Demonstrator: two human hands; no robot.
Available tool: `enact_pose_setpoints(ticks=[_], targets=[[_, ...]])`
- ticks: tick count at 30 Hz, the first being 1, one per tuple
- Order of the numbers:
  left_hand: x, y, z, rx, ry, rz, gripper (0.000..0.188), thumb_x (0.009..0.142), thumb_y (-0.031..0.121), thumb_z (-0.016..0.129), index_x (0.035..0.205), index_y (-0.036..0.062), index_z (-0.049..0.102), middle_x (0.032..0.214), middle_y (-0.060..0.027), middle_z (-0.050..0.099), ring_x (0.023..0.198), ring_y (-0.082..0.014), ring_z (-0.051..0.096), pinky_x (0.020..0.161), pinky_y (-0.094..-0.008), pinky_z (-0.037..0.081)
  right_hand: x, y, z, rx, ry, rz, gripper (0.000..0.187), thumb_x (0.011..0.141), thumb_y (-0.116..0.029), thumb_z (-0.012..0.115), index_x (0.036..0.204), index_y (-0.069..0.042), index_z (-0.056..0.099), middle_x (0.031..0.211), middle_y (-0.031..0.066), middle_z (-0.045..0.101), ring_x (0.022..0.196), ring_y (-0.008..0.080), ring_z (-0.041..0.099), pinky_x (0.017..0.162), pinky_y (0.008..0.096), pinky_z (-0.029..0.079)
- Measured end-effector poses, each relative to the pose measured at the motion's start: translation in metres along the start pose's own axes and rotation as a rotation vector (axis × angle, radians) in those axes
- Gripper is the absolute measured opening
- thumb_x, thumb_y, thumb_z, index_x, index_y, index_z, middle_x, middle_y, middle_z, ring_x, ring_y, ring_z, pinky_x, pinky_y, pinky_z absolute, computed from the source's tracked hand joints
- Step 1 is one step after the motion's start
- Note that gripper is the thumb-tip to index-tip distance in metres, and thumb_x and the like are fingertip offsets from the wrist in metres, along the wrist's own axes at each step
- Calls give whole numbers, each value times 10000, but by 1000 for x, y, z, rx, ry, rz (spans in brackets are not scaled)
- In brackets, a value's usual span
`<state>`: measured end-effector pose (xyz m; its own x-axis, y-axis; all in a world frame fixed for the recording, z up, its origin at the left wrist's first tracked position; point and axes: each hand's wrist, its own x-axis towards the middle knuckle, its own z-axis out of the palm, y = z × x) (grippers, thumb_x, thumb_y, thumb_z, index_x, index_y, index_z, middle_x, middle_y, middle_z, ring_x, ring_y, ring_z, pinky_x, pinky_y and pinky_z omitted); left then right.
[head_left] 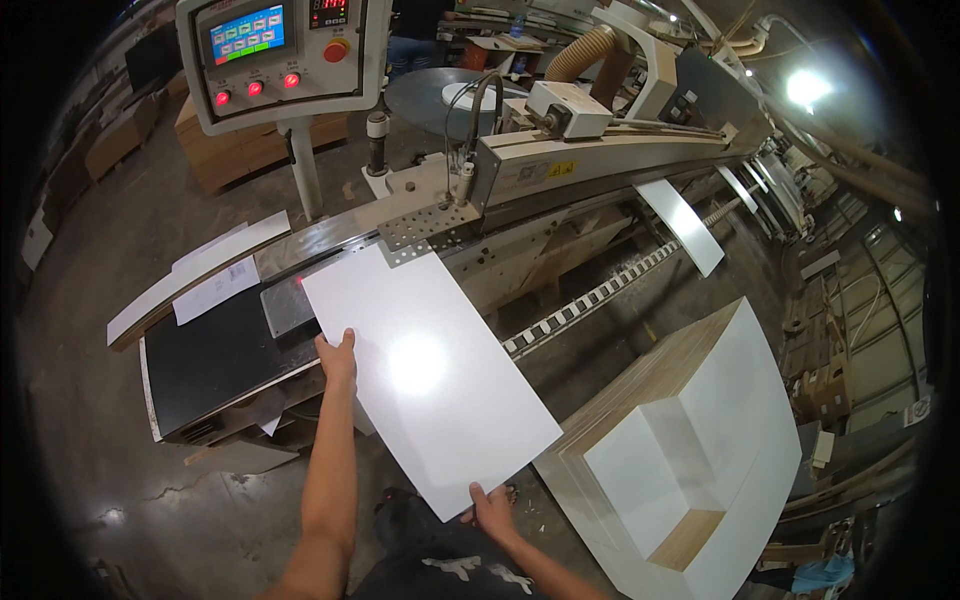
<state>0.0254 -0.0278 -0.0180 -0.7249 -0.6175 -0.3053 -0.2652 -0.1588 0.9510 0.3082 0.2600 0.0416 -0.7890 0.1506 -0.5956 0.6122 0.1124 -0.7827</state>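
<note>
A glossy white panel point(440, 400) lies between my hands, its far end resting at the infeed of a long edge-banding machine point(560, 165). My left hand point(338, 358) grips the panel's left edge, with the thumb on top and the fingers partly hidden. At the near edge my right hand point(490, 512) holds the panel, thumb on the upper face and fingers underneath. A perforated metal plate point(425, 228) overlaps the panel's far corner. To the left of the panel is a metal plate point(288, 306) beside a black table top point(215, 360).
A stack of white-faced boards point(745, 400) stands at the right. Another white panel point(684, 225) sits farther along the machine above a toothed conveyor point(590, 300). A control box with a screen point(285, 60) rises at the upper left. Papers point(215, 290) lie on the table. A person point(412, 40) stands behind.
</note>
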Motion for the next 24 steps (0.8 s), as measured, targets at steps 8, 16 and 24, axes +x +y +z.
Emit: enact_pose_setpoints(ticks=[8, 16, 24], targets=[[38, 10, 20, -36, 23, 0, 492, 889, 124, 717, 1252, -50, 433, 1229, -195, 578, 1087, -272, 580, 956, -373, 452, 20, 0, 14, -2, -126, -9, 435, 1037, -355, 492, 967, 74, 469, 726, 142, 699, 566, 186, 668, 485, 295, 497], [35, 16, 44, -39, 13, -47, 536, 905, 81, 678, 1325, -57, 376, 1285, -216, 545, 1145, -296, 561, 991, -388, 438, 33, -16, -4, 52, -69, -1, 485, 1029, -353, 517, 1105, 95, 348, 700, 162, 668, 535, 200, 660, 456, 293, 502], [13, 30, 114, -121, -15, -52, 538, 926, 39, 631, 1382, -37, 356, 1339, -212, 527, 1174, -298, 554, 1009, -390, 437, 73, -16, -45, 18, 65, 28, 521, 1006, -376, 560, 1099, 101, 373, 634, 138, 632, 495, 200, 634, 432, 308, 485]])
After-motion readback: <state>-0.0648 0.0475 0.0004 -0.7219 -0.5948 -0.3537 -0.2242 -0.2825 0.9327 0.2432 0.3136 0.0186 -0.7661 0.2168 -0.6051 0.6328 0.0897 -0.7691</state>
